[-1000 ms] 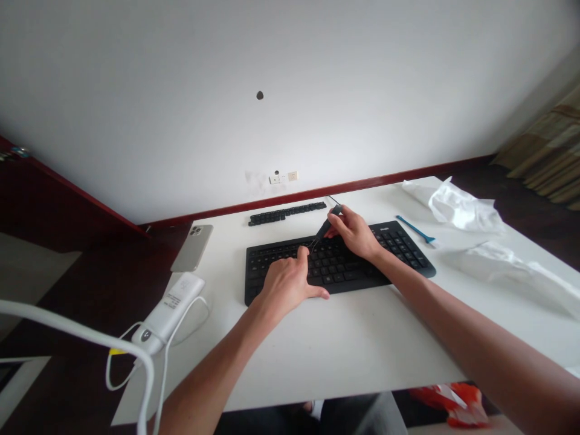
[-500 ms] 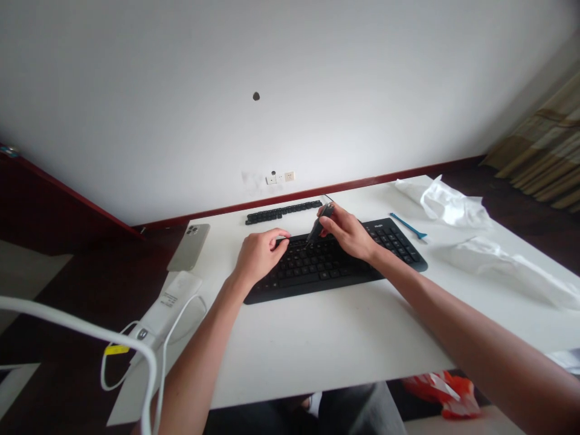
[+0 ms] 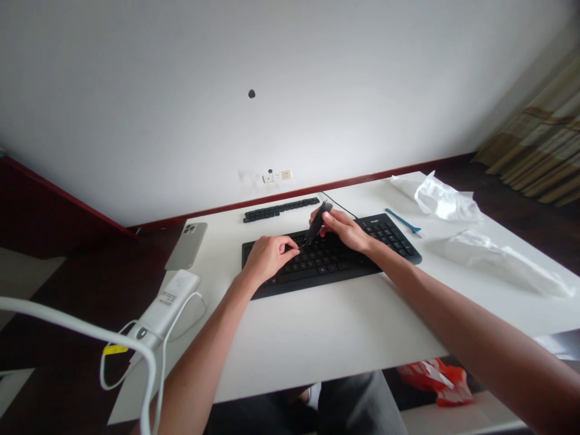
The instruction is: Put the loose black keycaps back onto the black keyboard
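The long black plastic computer keyboard [image 3: 324, 263] lay flat on the white rectangular table [image 3: 335, 332], in front of the person, with both hands over it. The right hand [image 3: 343, 231] was clamped on a slim black-handled tool with thin wire prongs [image 3: 318, 222], the handle tilted and its wire end pointing down toward the keys on the keyboard's left half. The left hand [image 3: 270, 255] was over the keyboard's left part, thumb and forefinger brought together just beside the wire end; whether anything small was pinched between them could not be told. Behind the keyboard, and apart from it, loose black keycaps [image 3: 281, 209] were set out in a narrow strip. A thin black cable [image 3: 339, 206] ran from the keyboard's rear edge. Near its right end lay a slender blue plastic tool [image 3: 402, 221], and farther right two pieces of crumpled white translucent wrapping [image 3: 446, 198]. At the table's left side were a silver-grey smartphone [image 3: 186, 246], back upward with its camera lenses showing, and, just beside it, a white oblong device with printed text [image 3: 170, 299]. A white cord with a yellow tag [image 3: 115, 349] passed about the device. Below the table's front edge, a crumpled orange-red plastic bag [image 3: 435, 379] was visible.
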Demonstrator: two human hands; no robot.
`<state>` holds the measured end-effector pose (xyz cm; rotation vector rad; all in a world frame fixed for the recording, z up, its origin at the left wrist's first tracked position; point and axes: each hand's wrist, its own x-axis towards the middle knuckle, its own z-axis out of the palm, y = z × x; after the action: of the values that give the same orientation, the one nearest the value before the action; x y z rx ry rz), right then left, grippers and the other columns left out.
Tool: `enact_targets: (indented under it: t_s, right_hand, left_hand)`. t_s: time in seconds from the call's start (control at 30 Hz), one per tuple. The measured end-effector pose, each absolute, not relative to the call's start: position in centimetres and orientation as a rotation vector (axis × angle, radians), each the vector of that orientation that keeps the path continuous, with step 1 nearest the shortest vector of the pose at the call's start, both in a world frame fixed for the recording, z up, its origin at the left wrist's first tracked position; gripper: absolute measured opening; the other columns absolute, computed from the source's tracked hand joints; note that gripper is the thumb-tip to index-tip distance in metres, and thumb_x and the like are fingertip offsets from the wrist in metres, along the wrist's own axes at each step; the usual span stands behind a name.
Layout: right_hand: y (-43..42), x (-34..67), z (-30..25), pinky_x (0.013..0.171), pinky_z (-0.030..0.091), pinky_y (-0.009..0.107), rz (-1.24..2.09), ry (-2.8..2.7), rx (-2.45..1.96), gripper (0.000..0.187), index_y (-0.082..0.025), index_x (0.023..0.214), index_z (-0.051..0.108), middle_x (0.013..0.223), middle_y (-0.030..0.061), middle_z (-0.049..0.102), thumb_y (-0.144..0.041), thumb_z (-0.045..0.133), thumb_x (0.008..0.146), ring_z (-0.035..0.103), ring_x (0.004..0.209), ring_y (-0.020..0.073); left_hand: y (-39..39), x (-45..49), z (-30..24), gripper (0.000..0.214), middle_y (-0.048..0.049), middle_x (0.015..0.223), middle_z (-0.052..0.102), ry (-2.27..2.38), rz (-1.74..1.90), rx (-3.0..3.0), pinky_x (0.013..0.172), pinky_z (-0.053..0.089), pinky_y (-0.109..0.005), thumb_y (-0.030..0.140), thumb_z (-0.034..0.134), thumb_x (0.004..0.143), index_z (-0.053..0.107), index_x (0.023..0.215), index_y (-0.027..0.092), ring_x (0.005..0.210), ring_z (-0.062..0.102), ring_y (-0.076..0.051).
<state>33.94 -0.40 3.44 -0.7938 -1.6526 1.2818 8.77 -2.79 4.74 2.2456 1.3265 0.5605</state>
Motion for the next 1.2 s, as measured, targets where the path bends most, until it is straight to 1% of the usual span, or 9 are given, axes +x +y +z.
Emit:
enact_targets:
  t_s: [0.1,0.2,0.37,0.47,0.53,0.67,0.8,0.97,1.2]
  right_hand:
    - [-0.1,34.1,3.1,0.073,0.053,0.031,1.372,-1.587,-0.804,0.044,-0.019,0.109,0.064,0.092,0.0058,0.067,-0.060,0.049,0.102,0.064,0.084,0.0196]
    - [-0.3,34.0,3.5,0.072,0.055,0.031,1.360,-1.603,-0.817,0.044,-0.020,0.108,0.063,0.097,0.0067,0.069,-0.061,0.051,0.100,0.066,0.084,0.0196]
    - [-1.4,33.4,4.8,0.078,0.057,0.035,1.192,-1.843,-0.848,0.041,-0.019,0.103,0.066,0.104,0.0084,0.070,-0.058,0.059,0.097,0.066,0.091,0.0220]
    - [-2.1,33.0,5.3,0.083,0.057,0.037,1.054,-1.957,-0.932,0.040,-0.019,0.108,0.068,0.106,0.0083,0.073,-0.057,0.060,0.097,0.068,0.093,0.0241]
    - [-2.5,32.7,5.6,0.084,0.056,0.037,0.983,-2.004,-0.971,0.038,-0.020,0.110,0.068,0.105,0.0078,0.074,-0.055,0.061,0.096,0.070,0.092,0.0246]
    - [-3.2,31.9,6.1,0.079,0.055,0.035,0.899,-2.046,-1.008,0.032,-0.021,0.107,0.066,0.095,0.0061,0.075,-0.051,0.059,0.098,0.071,0.084,0.0241]
    - [-3.7,31.0,6.3,0.073,0.052,0.034,0.731,-2.101,-1.083,0.029,-0.021,0.102,0.065,0.086,0.0050,0.073,-0.048,0.054,0.101,0.067,0.075,0.0225]
    - [-4.0,30.4,6.5,0.074,0.050,0.034,0.724,-2.138,-1.029,0.026,-0.022,0.103,0.061,0.090,0.0053,0.072,-0.047,0.052,0.102,0.065,0.078,0.0225]
    - [-4.3,29.4,6.1,0.067,0.045,0.032,0.593,-2.102,-1.118,0.027,-0.024,0.099,0.054,0.087,0.0049,0.069,-0.050,0.052,0.102,0.064,0.072,0.0220]
  left_hand:
    - [-2.9,9.0,4.6,0.024,0.0071,0.053,0.041,1.341,0.585,2.225,0.057,0.027,-0.026,0.043,0.069,0.091,0.078,0.086,0.022,0.052,0.034,-0.010]
    - [-2.9,9.2,4.5,0.025,0.0071,0.055,0.042,1.343,0.591,2.210,0.056,0.027,-0.026,0.045,0.070,0.090,0.076,0.086,0.021,0.052,0.036,-0.010]
    - [-2.9,9.2,4.5,0.025,0.0072,0.055,0.046,1.334,0.568,2.185,0.056,0.028,-0.026,0.045,0.072,0.088,0.074,0.084,0.021,0.052,0.038,-0.010]
    - [-2.9,9.1,4.6,0.023,0.0061,0.056,0.050,1.339,0.555,2.166,0.057,0.029,-0.027,0.043,0.073,0.088,0.075,0.082,0.021,0.053,0.042,-0.010]
    - [-3.0,9.1,4.8,0.022,0.0055,0.057,0.052,1.344,0.552,2.173,0.058,0.030,-0.027,0.042,0.073,0.088,0.075,0.082,0.021,0.054,0.043,-0.011]
    - [-3.0,9.2,4.9,0.020,0.0046,0.056,0.054,1.351,0.544,2.211,0.060,0.031,-0.027,0.041,0.073,0.089,0.077,0.084,0.022,0.054,0.045,-0.012]
    - [-3.0,9.1,4.9,0.019,0.0030,0.061,0.060,1.341,0.561,2.258,0.060,0.031,-0.027,0.042,0.074,0.089,0.078,0.087,0.024,0.056,0.049,-0.012]
    - [-3.0,8.9,5.0,0.019,0.0019,0.064,0.062,1.333,0.547,2.310,0.060,0.031,-0.028,0.042,0.072,0.091,0.079,0.091,0.025,0.058,0.051,-0.014]
    - [-3.0,8.7,5.3,0.016,0.0009,0.067,0.064,1.313,0.538,2.345,0.063,0.033,-0.028,0.033,0.066,0.095,0.080,0.099,0.027,0.062,0.055,-0.015]
